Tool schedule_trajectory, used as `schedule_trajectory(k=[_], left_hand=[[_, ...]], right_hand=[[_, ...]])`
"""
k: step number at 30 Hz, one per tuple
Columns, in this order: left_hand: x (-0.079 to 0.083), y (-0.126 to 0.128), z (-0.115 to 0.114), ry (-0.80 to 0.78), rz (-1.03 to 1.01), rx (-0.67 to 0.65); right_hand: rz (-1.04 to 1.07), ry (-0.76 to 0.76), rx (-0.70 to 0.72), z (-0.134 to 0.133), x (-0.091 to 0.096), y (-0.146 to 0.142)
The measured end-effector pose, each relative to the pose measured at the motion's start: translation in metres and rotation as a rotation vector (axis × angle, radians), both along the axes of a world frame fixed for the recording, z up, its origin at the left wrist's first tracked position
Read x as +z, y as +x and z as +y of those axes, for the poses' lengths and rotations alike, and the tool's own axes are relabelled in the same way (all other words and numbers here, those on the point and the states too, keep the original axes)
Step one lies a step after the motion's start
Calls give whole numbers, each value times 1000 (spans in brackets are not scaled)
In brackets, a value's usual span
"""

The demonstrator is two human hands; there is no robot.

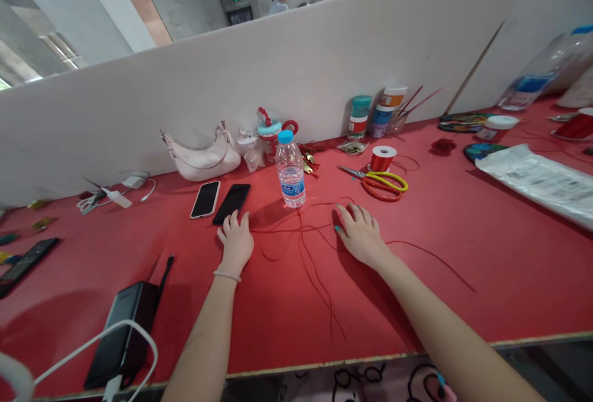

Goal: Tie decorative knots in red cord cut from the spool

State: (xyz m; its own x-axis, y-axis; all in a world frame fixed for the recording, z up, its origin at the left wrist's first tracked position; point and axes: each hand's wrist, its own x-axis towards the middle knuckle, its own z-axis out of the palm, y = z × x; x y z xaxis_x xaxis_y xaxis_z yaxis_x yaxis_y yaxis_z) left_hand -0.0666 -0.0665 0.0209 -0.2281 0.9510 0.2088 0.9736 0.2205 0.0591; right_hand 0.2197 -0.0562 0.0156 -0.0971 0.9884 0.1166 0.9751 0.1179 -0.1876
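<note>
Thin red cords [309, 247] lie spread across the red table [463, 254] between my hands. My left hand [236, 240] rests knuckles up on the table, its fingers curled down onto the left end of a cord, just in front of a black phone [231, 203]. My right hand [360, 233] lies palm down with fingers bent, pressing on the cords to the right. A clear water bottle [290, 169] with a blue cap stands upright between and just beyond the hands.
A second phone [205, 199] and a pale handbag [202, 159] sit behind my left hand. Yellow-handled scissors [377, 178] and a red ribbon spool [382, 159] lie behind my right. A black power bank [123, 333] with a white cable is near left. A white partition [296, 68] backs the table.
</note>
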Motion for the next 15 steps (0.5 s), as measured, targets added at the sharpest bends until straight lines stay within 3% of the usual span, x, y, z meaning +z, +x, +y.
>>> schedule_trajectory(k=[4, 8, 11, 15], left_hand=[[4, 0, 1, 28, 47, 49], [6, 9, 1, -36, -3, -48], [8, 9, 0, -43, -13, -47], [11, 3, 0, 69, -7, 43]], right_hand=[[12, -25, 63, 1, -1, 3], [25, -43, 145, -1, 0, 2], [22, -33, 77, 0, 2, 4], [5, 81, -32, 6, 3, 10]])
